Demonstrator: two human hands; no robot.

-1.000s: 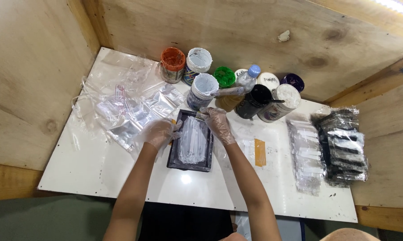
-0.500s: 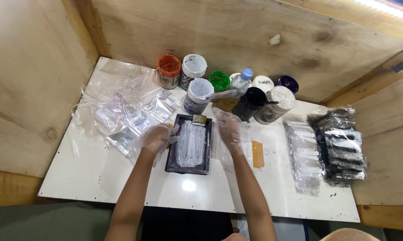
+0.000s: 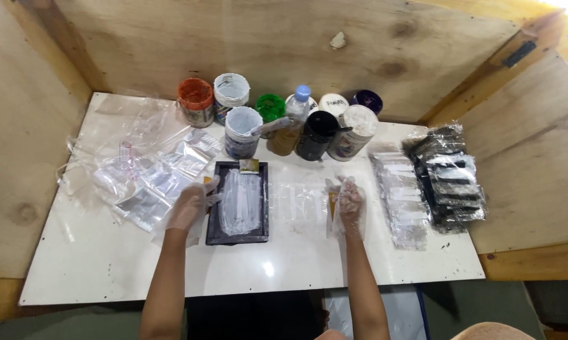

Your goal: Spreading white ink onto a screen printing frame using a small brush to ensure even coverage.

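Meanwhile, the left hand (image 3: 189,204), gloved, is resting its loosely spread fingers against the left edge of the black frame (image 3: 238,203) lying flat on the white table (image 3: 107,271). The right hand (image 3: 350,201) is lying with relaxed fingers over a small brown piece (image 3: 331,203), below the paint jars (image 3: 243,131).

Clear plastic packets (image 3: 148,182) heaped near the worktop's left edge, white-labelled clear sachets (image 3: 400,195) in a row beside black-and-white packets (image 3: 450,176) stacked at its right edge

black tray (image 3: 211,220), white smears | orange jar (image 3: 195,101) | green jar (image 3: 270,106) | white table (image 3: 296,264)
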